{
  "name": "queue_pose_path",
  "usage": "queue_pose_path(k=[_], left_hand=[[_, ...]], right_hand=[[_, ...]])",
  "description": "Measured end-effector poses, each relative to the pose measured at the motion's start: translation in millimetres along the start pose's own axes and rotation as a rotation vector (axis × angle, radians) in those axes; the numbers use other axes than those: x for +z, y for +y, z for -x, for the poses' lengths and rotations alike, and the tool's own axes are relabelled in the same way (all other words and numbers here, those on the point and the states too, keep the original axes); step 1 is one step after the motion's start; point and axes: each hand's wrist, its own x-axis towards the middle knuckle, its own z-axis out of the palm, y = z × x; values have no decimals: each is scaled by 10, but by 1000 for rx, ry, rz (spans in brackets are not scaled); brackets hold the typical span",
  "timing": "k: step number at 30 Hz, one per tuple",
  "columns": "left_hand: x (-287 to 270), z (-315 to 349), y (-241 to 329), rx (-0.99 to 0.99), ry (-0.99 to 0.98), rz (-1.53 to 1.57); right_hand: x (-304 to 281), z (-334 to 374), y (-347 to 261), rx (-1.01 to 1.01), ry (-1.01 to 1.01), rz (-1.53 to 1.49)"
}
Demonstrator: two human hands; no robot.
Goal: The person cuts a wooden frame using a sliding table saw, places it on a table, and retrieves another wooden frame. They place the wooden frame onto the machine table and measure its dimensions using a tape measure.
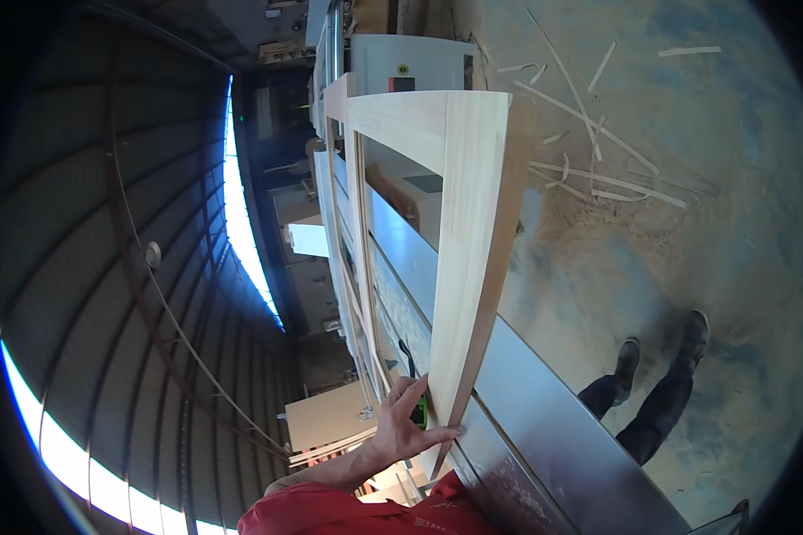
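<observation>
My left hand (406, 426) is at the near end of a pale wooden frame (473, 205), its forearm coming in from the lower left. The thumb presses along the frame's side edge and the fingers bend at the other edge, so the hand grips that end. A small green and black object (421, 412) shows between thumb and index finger, mostly hidden; I cannot tell whether the hand also holds it. The frame has a long straight member and a curved piece at its far end. My right hand is not in view.
A metal machine table (553, 392) with long slots runs under the frame. A grey-white machine cabinet (419, 62) stands at the far end. Wood strips (598, 134) and sawdust litter the floor at right. A person's dark-trousered legs (660, 401) show beyond the table edge.
</observation>
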Motion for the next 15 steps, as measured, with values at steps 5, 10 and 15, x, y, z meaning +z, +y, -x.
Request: queue_pose_path(k=[5, 10, 15], left_hand=[[-21, -29, 30, -28, -76, -31], [-6, -57, -4, -2, -68, -32], [21, -33, -26, -9, -61, -23]], right_hand=[[256, 260, -8, -3, -93, -16], [420, 508, -33, -2, -158, -17], [558, 704, -80, 18, -189, -13]])
